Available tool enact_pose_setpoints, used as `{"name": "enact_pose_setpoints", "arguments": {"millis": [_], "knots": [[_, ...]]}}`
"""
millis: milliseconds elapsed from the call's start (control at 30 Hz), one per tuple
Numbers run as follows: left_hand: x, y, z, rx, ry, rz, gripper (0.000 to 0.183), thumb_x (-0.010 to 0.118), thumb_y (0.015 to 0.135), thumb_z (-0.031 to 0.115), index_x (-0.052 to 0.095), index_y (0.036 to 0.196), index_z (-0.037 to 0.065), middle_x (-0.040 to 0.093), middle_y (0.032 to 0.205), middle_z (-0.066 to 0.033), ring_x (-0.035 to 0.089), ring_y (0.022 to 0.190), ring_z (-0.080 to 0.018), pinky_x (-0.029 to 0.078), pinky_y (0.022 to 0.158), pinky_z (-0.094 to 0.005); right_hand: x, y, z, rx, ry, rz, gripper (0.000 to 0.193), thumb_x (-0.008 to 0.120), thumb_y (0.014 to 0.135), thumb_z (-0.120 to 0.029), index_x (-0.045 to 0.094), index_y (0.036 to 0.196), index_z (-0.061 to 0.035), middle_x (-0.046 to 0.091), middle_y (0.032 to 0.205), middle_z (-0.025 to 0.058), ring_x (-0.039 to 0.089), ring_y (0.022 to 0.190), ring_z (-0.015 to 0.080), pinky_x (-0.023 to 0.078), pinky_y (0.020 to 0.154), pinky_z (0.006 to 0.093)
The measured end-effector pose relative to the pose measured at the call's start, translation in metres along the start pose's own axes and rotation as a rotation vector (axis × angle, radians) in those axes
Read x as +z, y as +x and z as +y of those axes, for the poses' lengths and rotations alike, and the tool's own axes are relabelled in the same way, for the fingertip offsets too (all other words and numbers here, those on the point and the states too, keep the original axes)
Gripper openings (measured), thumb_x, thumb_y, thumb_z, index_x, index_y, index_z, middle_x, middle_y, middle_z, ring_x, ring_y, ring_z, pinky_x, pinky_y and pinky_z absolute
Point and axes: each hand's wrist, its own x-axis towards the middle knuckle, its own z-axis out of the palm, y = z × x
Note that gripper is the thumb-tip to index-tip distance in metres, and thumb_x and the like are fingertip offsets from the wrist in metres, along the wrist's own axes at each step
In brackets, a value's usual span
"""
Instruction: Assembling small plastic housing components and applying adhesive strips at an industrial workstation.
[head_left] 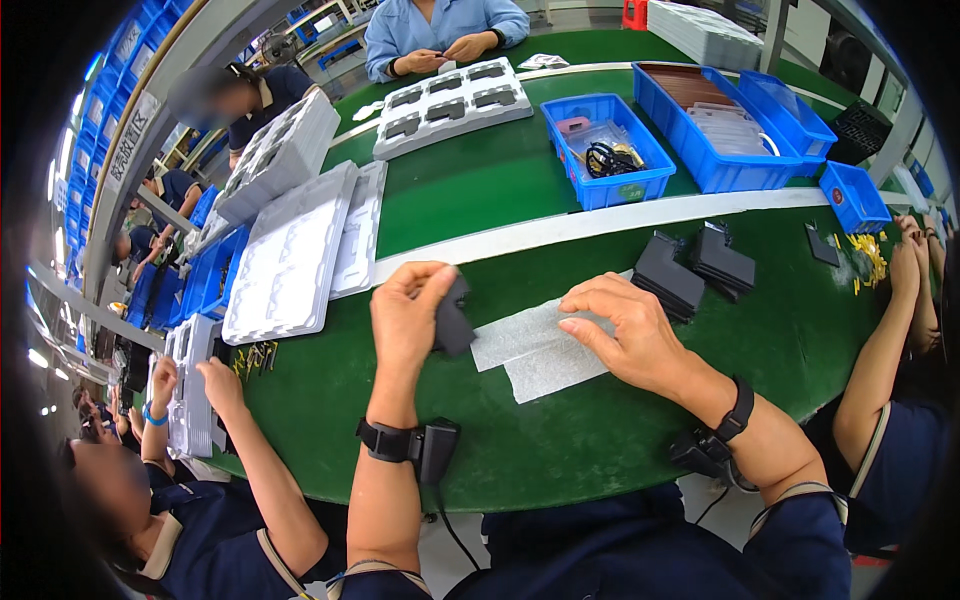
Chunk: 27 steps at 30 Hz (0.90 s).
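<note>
"What sort of place is this?"
"A factory assembly workshop, it seems: several people in navy-blue shirts with cream trim [220, 550] are side by side at a long, green-topped worktable [640, 440]."
"What else shows it?"
"A rectangular blue plastic bin [598, 194] of cables and small pieces, stacked white moulded trays [318, 135] with shaped recesses, and, far left, rows of racked blue boxes [122, 58]."

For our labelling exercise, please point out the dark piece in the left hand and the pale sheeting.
Dark piece [453, 326], head view: its flat face.
Pale sheeting [538, 350], head view: its uncovered middle.
</note>
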Motion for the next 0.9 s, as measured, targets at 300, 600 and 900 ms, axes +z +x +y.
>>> {"name": "enact_pose_setpoints", "arguments": {"millis": [300,600,900], "knots": [[-0.007,0.011,-0.012,0.193,0.650,0.089,0.039,0.055,0.092,0.037,0.067,0.090,0.001,0.065,0.075,-0.0164,0.059,0.067,-0.0294,0.045,0.064,-0.0370,-0.022,0.008,0.001,-0.165,-0.251,0.093,0.014,0.072,0.073,-0.012,0.064,0.079,-0.0034,0.062,0.081,0.0075,0.056,0.074,0.0267,0.043,0.065,0.0364],[-0.007,0.006,-0.010,0.229,0.725,-0.061,0.034,0.056,0.090,0.033,0.067,0.087,0.001,0.064,0.077,-0.0137,0.055,0.076,-0.0321,0.044,0.071,-0.0408,-0.066,0.010,0.001,0.245,-0.795,-0.064,0.026,0.078,0.066,-0.017,0.063,0.082,-0.0037,0.060,0.082,0.0096,0.056,0.085,0.0289,0.043,0.071,0.0416],[-0.023,-0.016,0.023,0.095,0.716,-0.300,0.053,0.079,0.069,0.025,0.060,0.115,0.006,0.062,0.109,-0.0138,0.058,0.098,-0.0268,0.046,0.088,-0.0350,-0.073,0.007,0.000,0.345,-0.752,-0.162,0.030,0.077,0.064,-0.010,0.059,0.086,-0.0007,0.060,0.082,0.0135,0.058,0.083,0.0328,0.046,0.071,0.0423]]}}
